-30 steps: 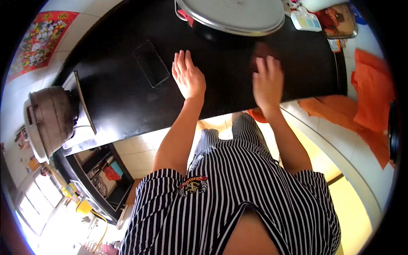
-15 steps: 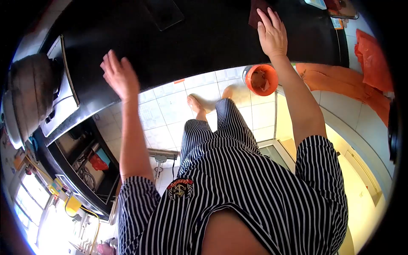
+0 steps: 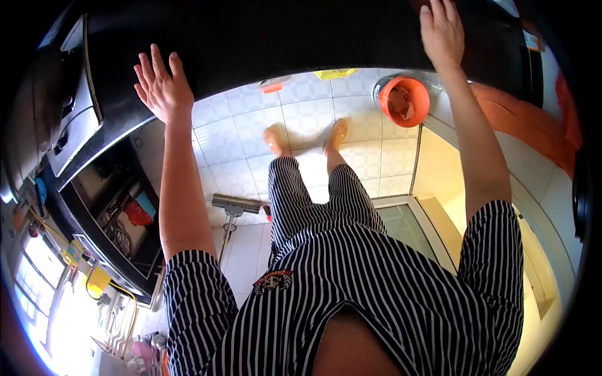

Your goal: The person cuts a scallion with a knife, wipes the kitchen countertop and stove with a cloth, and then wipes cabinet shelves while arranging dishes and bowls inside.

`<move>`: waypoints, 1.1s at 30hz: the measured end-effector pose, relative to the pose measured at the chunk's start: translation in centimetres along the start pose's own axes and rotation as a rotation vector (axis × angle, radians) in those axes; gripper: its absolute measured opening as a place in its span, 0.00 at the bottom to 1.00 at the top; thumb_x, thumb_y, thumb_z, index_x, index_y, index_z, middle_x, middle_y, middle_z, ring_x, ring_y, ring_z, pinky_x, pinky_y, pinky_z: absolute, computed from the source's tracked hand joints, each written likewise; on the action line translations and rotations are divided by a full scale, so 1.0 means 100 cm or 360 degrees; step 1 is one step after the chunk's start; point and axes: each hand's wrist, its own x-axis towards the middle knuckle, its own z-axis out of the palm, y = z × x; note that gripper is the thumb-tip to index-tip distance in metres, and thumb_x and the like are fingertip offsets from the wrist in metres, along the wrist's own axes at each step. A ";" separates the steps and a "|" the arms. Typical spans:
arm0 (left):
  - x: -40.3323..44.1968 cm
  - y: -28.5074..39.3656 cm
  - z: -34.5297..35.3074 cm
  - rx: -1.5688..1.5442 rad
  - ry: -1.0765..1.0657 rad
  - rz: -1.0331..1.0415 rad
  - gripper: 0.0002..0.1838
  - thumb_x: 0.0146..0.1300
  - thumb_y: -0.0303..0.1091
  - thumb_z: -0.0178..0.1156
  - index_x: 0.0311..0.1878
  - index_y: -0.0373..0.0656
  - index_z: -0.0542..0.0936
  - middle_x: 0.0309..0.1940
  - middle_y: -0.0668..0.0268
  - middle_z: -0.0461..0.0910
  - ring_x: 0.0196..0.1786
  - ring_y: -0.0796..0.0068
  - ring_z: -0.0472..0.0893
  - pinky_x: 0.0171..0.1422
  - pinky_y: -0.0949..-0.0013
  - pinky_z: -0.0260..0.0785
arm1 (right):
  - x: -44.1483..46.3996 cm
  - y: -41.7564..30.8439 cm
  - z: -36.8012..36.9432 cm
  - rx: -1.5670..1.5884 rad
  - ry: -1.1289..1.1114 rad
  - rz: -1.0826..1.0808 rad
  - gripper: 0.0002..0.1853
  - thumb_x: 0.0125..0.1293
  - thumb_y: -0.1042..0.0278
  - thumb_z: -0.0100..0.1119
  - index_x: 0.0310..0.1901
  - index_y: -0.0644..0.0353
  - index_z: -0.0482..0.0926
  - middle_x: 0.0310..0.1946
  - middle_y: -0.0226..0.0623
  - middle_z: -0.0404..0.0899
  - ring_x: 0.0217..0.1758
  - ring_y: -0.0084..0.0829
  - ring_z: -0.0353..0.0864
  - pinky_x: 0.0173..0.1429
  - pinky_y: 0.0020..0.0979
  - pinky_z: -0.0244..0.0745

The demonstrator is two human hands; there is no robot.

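My left hand (image 3: 164,86) is open, fingers spread, over the left part of the black countertop (image 3: 282,37). It holds nothing, and I cannot tell whether it touches the surface. Farther right, my right hand (image 3: 443,34) lies flat and stretched out on the counter, its fingertips partly cut off by the top of the view. A sliver of a dark red cloth (image 3: 416,5) shows beside its fingers; most of it is out of view.
An orange bucket (image 3: 421,111) with scraps inside stands on the tiled floor (image 3: 301,94), below the counter's edge. A gas stove (image 3: 78,106) is at the left, above an open cabinet (image 3: 119,207). A squeegee-like floor tool (image 3: 235,203) stands near my legs.
My right hand has moved up and right, and the cloth under it is now mostly out of view. My left hand has risen slightly left, fingers spread wider. The view has shifted toward the floor.
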 end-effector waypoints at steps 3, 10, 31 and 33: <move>0.000 -0.002 0.000 -0.0001 0.0024 0.0023 0.33 0.73 0.62 0.32 0.77 0.61 0.59 0.79 0.64 0.52 0.82 0.62 0.46 0.83 0.54 0.30 | -0.016 -0.049 -0.006 -0.0003 0.0012 -0.0067 0.23 0.69 0.64 0.53 0.65 0.54 0.72 0.68 0.49 0.67 0.70 0.52 0.65 0.73 0.45 0.61; -0.001 -0.009 0.005 0.0050 0.0091 0.0071 0.32 0.74 0.61 0.36 0.76 0.61 0.62 0.78 0.67 0.55 0.81 0.64 0.49 0.82 0.53 0.36 | -0.029 -0.091 -0.013 0.0116 -0.0024 -0.0082 0.23 0.67 0.64 0.54 0.64 0.52 0.74 0.68 0.45 0.68 0.70 0.48 0.67 0.73 0.44 0.61; -0.036 0.004 0.001 -0.0213 0.0802 0.0517 0.28 0.75 0.48 0.41 0.55 0.31 0.80 0.52 0.46 0.81 0.52 0.55 0.80 0.63 0.57 0.68 | -0.068 -0.104 0.018 0.0469 0.0494 -0.0375 0.19 0.74 0.59 0.51 0.56 0.64 0.78 0.48 0.38 0.81 0.52 0.27 0.80 0.57 0.29 0.75; -0.054 0.014 0.018 -0.0258 0.0992 0.0674 0.29 0.76 0.49 0.41 0.53 0.29 0.80 0.50 0.46 0.81 0.49 0.54 0.79 0.61 0.57 0.68 | -0.078 -0.095 0.034 0.0497 0.0584 -0.0366 0.18 0.73 0.59 0.52 0.55 0.63 0.79 0.46 0.38 0.82 0.50 0.28 0.81 0.56 0.29 0.75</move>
